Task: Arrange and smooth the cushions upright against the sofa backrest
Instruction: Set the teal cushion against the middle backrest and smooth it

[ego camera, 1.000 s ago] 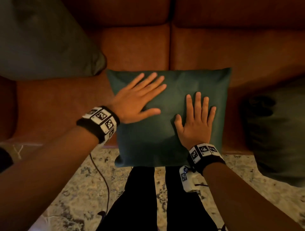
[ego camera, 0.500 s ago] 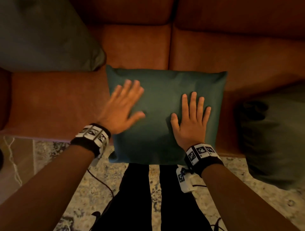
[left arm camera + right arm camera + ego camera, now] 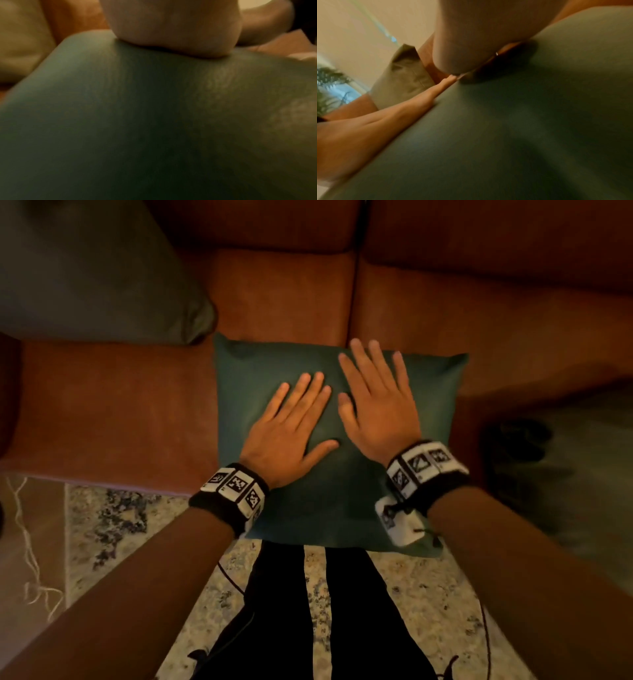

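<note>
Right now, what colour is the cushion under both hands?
Dark teal green, plain with no pattern: the cushion shows best in the head view.

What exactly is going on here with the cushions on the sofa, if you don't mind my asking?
A person is smoothing a green cushion that lies flat on the sofa seat, its near edge hanging over the front. The left hand and the right hand both press on it with straight fingers, side by side. It is not yet upright against the backrest. Another cushion sits at the left, and one at the right.
</note>
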Motion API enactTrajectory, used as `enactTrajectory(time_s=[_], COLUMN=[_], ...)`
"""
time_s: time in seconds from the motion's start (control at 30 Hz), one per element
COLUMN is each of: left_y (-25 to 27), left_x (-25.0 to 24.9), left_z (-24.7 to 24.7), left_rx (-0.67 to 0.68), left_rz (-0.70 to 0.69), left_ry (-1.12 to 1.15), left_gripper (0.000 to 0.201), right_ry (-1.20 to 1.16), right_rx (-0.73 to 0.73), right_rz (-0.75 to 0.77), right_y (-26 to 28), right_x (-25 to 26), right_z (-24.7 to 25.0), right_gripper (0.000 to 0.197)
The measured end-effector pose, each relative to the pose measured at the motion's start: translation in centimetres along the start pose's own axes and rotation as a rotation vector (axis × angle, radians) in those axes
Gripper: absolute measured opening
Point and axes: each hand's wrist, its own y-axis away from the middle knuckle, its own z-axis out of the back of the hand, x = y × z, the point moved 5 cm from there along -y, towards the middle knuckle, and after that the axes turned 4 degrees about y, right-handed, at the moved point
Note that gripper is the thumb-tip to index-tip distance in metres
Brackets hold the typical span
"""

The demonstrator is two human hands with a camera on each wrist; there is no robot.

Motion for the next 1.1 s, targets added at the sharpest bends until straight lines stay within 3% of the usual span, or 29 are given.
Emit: enactTrajectory(time_s=[0.07,0.1,0.17,0.2,0.23,0.3,0.4,0.47,0.5,0.53,0.63,0.67,0.7,0.73,0.8,0.83,0.87,0.97,1.0,1.03,1.1], left_y=[0.2,0.2,-0.1,-0.3,-0.6,-0.9,-1.3,-1.4,-1.4,-1.4,-1.6,-1.7,-1.7,-1.6,-1.4,-1.5,-1.7,-2.3,-2.4,-2.4,-2.5], left_x=[0.5,0.6,1.0,1.1,1.3,1.3,0.8,0.8,0.8,0.8,0.7,0.8,1.0,1.1,1.0,0.9,0.8,0.9,1.1,1.2,1.2], left_z=[-0.5,-0.6,-0.6,-0.5,-0.5,-0.8,-1.1,-1.0,-1.0,-0.9,-0.9,-1.0,-1.0,-1.1,-1.3,-1.2,-1.2,-1.0,-1.0,-1.0,-1.2], left_rx=[0.006,0.012,0.019,0.017,0.024,0.038,0.042,0.034,0.035,0.042,0.038,0.037,0.040,0.041,0.036,0.034,0.037,0.051,0.061,0.068,0.073], left_rz=[-0.007,-0.010,-0.006,-0.003,-0.001,0.001,0.021,0.018,0.013,0.010,0.025,0.029,0.028,0.024,0.020,0.015,0.011,0.017,0.021,0.023,0.022], left_ry=[-0.004,-0.004,-0.001,0.001,0.002,0.001,-0.010,-0.016,-0.014,-0.009,0.001,-0.001,-0.003,-0.005,-0.005,0.002,0.010,0.022,0.029,0.034,0.038], left_gripper=[0.083,0.083,0.083,0.082,0.082,0.082,0.083,0.083,0.083,0.083,0.083,0.083,0.083,0.083,0.083,0.083,0.083,0.083,0.083,0.083,0.083], right_ry=[0.103,0.110,0.039,0.023,0.040,0.081,-0.051,-0.039,-0.015,-0.020,-0.196,-0.276,-0.315,-0.325,-0.279,-0.224,-0.180,-0.279,-0.311,-0.317,-0.269], right_rx=[0.139,0.169,0.282,0.410,0.499,0.436,0.122,0.144,0.185,0.212,0.208,0.185,0.138,0.083,0.069,0.097,0.110,0.091,0.067,0.024,-0.049], right_rz=[0.032,-0.070,-0.480,-0.674,-0.759,-0.608,-0.221,0.003,0.011,-0.093,-0.795,-0.935,-0.944,-0.837,-0.478,-0.377,-0.400,-0.930,-0.968,-0.914,-0.666], right_y=[-0.8,-0.9,-0.3,0.6,1.4,1.3,0.1,0.5,1.2,1.9,4.8,5.3,5.1,4.4,3.3,3.5,3.8,6.0,6.4,6.6,7.2], right_x=[-3.0,-6.2,-14.4,-17.6,-19.5,-19.1,-12.1,-8.4,-8.2,-9.5,-15.6,-16.4,-16.0,-14.7,-10.9,-9.8,-9.9,-12.8,-12.4,-11.0,-6.3], right_z=[-0.7,-0.7,0.2,0.7,1.1,1.8,2.5,1.1,0.0,-0.9,-1.7,-1.5,-0.7,0.1,0.5,-0.3,-1.2,-2.0,-1.5,-0.8,0.2], right_gripper=[0.069,0.074,0.080,0.086,0.091,0.089,0.071,0.070,0.071,0.073,0.078,0.080,0.079,0.075,0.071,0.071,0.073,0.077,0.076,0.074,0.070])
